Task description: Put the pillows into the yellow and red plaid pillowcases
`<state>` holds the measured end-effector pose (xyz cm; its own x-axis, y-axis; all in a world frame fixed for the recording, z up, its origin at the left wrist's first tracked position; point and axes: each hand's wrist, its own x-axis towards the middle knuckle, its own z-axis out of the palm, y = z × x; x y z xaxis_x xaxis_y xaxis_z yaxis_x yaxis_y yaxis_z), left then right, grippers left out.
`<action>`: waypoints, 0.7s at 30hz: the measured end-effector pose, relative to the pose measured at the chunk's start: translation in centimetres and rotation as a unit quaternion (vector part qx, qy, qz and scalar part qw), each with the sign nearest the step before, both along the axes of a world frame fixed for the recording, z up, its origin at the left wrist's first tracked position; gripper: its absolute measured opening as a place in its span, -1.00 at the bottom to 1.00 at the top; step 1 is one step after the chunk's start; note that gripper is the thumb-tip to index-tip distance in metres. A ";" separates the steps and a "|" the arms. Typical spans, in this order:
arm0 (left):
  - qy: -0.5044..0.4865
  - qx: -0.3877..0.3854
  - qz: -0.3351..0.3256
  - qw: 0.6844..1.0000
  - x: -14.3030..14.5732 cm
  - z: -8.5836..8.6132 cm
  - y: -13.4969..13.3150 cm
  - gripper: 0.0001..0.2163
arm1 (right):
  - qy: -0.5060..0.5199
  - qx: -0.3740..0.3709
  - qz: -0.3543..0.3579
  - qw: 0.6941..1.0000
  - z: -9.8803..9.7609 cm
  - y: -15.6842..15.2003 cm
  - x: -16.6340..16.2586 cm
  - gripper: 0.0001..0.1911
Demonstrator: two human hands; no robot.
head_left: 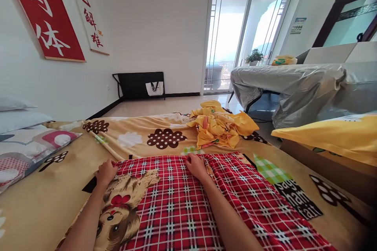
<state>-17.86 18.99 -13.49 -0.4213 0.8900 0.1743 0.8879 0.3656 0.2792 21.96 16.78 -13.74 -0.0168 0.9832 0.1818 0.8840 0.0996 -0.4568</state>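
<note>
A red plaid cloth [173,200] with a printed dog on its left part lies spread over a tan patterned bedcover [118,135]. At the cloth's far left corner, my left hand [106,173] is closed, its fingers pinching the edge. My right hand [196,166] grips the same far edge near its middle, fingers closed on the fabric. To the right of that hand the cloth lies in loose folds. Beyond the cloth sits a crumpled heap of yellow fabric [219,125].
Patterned pillows [32,147] lie at the left. At the right, yellow fabric [332,135] hangs over a cardboard box [312,160]. Behind it stands a table under a silvery plastic cover [288,76]. A black folded frame [138,84] with a white bag [154,88] leans on the far wall.
</note>
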 end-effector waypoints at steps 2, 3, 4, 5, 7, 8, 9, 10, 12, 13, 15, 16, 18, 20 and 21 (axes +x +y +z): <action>-0.012 0.011 0.003 1.000 -0.1 -0.1 0.2 -0.74 | -0.002 0.007 0.003 1.000 0.0 -0.1 -0.1 -0.81; -0.018 0.019 -0.003 1.000 0.0 -0.1 0.1 -0.71 | -0.005 0.010 0.007 1.000 0.0 -0.2 -0.1 -0.82; -0.024 0.030 -0.013 0.999 0.2 -0.1 0.0 -0.69 | -0.007 0.011 0.011 1.000 0.0 -0.3 -0.2 -0.82; -0.029 0.045 -0.024 0.998 0.4 0.1 -0.1 -0.67 | -0.009 0.011 0.016 1.000 -0.1 -0.4 -0.2 -0.82; -0.037 0.087 -0.041 0.995 0.9 0.5 -0.5 -0.65 | -0.009 0.009 0.025 1.000 -0.1 -0.5 -0.2 -0.84; -0.041 0.110 -0.045 0.992 1.1 0.8 -0.7 -0.67 | -0.006 0.008 0.026 1.000 -0.2 -0.5 -0.2 -0.84; -0.047 0.132 -0.047 0.989 1.4 1.3 -0.9 -0.70 | -0.003 0.010 0.026 1.000 -0.2 -0.5 -0.1 -0.85; -0.057 0.154 -0.051 0.985 1.5 1.8 -1.1 -0.74 | 0.002 0.014 0.025 1.000 -0.1 -0.4 0.0 -0.84; -0.084 0.200 -0.060 0.974 1.8 3.0 -1.6 -0.81 | 0.014 0.030 0.023 0.999 0.0 -0.1 0.1 -0.79; -0.100 0.226 -0.063 0.967 1.8 3.7 -1.9 -0.83 | 0.020 0.042 0.022 0.999 0.1 0.0 0.2 -0.75; -0.134 0.284 -0.059 0.948 2.0 5.1 -2.5 -0.85 | 0.033 0.071 0.019 0.997 0.3 0.4 0.4 -0.65; -0.151 0.313 -0.055 0.936 2.1 5.7 -2.8 -0.86 | 0.037 0.085 0.017 0.996 0.3 0.6 0.5 -0.62; -0.183 0.361 -0.049 0.913 2.3 7.0 -3.3 -0.87 | 0.041 0.103 0.011 0.994 0.3 0.8 0.7 -0.58; -0.211 0.391 -0.055 0.894 2.7 8.2 -3.9 -0.88 | 0.041 0.109 0.011 0.993 0.1 0.9 0.8 -0.56; -0.223 0.400 -0.063 0.887 2.9 8.7 -4.2 -0.88 | 0.040 0.108 0.012 0.993 0.0 0.9 0.9 -0.56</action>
<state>-14.94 14.76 -4.78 -0.5126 0.6019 0.6124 0.6441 -0.2021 0.7378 22.82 17.66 -13.78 -0.0171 0.9206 0.3902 0.8419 0.2238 -0.4911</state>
